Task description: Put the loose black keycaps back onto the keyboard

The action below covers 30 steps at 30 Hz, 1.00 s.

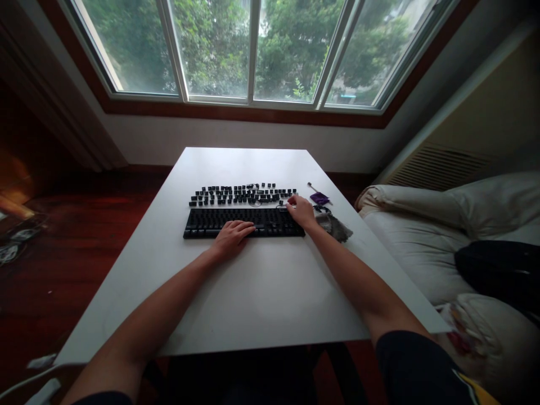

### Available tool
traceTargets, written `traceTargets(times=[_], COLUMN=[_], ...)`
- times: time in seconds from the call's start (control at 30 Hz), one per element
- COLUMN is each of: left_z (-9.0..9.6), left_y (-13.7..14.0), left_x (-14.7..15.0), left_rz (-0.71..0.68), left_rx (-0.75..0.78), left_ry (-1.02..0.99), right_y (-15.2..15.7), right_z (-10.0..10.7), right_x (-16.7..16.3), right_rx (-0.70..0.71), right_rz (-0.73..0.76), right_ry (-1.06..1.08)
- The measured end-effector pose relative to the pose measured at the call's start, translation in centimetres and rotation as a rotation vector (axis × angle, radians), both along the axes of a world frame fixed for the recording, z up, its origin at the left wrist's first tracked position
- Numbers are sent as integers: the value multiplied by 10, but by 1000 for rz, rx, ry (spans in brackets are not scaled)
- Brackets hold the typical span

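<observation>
A black computer keyboard (206, 223) lies across the white table, and much of its top seems to have bare switches. My left hand (233, 235) rests on its front edge near the middle, fingers stretched out flat over the keys. Behind the keyboard, loose black keycaps (236, 195) stand in several rows. My right hand (301, 212) is over the keyboard's back right corner, beside the right end of those rows. Its thumb and fingers are drawn together; whatever is between them is too small to make out.
Right of the keyboard lies a crumpled grey cloth (336, 227), with a dark cable near it. A purple cloth (319, 198) and a small thin tool (312, 187) lie behind that. The white table (261, 292) stands between a window wall and a pale sofa (413, 236).
</observation>
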<state>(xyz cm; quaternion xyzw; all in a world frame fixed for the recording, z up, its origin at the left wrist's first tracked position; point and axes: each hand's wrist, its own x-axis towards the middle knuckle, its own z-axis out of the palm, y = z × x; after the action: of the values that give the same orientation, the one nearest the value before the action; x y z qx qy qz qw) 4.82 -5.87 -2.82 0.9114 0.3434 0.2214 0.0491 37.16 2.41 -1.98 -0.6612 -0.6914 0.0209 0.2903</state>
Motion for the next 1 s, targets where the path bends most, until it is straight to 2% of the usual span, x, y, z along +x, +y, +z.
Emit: traceTargets(times=[0.1, 0.2, 0.33, 0.73, 0.9, 1.0], left_z=[0, 0, -1, 2, 3, 1], left_y=[0, 0, 2, -1, -1, 0], left_x=[0, -1, -1, -1, -1, -2], left_rz=[0, -1, -2, -2, -4, -3], left_rx=[-3, -2, -7, -3, 0, 3], left_ry=[-1, 1, 2, -5, 4, 3], right_y=[19, 33, 42, 48, 41, 27], right_z=[7, 7, 4, 4, 9, 11], right_x=[-15, -26, -34, -32, -26, -14], right_rx=[-50, -138, -191, -241, -157, -94], right_rz=[-71, -124, -169, -155, -139, -24], right_ry=[-172, -242, -242, -231, -159, -54])
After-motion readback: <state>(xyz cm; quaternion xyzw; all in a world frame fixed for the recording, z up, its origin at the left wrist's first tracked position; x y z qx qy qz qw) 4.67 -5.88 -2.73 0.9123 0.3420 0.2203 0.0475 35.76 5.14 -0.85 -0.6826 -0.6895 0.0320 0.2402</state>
